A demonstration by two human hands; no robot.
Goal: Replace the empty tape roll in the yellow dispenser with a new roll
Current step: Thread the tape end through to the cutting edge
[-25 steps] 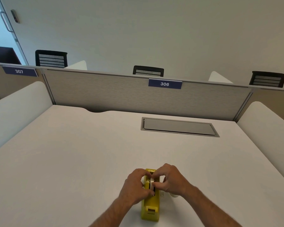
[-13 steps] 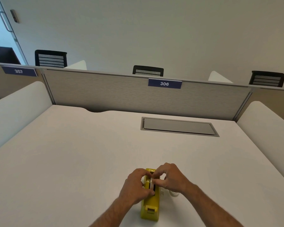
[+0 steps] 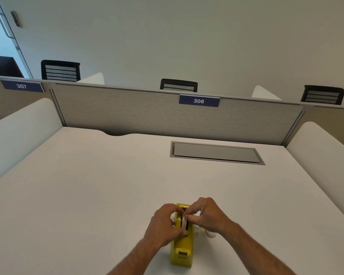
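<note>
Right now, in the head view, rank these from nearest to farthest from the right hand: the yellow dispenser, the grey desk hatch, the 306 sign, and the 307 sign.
1. Yellow dispenser: directly under the right hand, touching it.
2. Grey desk hatch: set into the desk, farther back and slightly right.
3. 306 sign: on the back partition, straight ahead.
4. 307 sign: on the partition, far to the left.

A wide white rectangular desk top (image 3: 87, 185) fills most of the view, and a flat grey rectangular cable hatch (image 3: 216, 153) is set flush into it toward its far right. Along the desk's far edge stands a grey fabric partition panel (image 3: 127, 112) bearing a dark blue plate numbered 306 (image 3: 199, 100). Rounded white side dividers (image 3: 18, 132) flank the desk, and three black mesh chair backs (image 3: 178, 84) rise beyond the partition.
</note>
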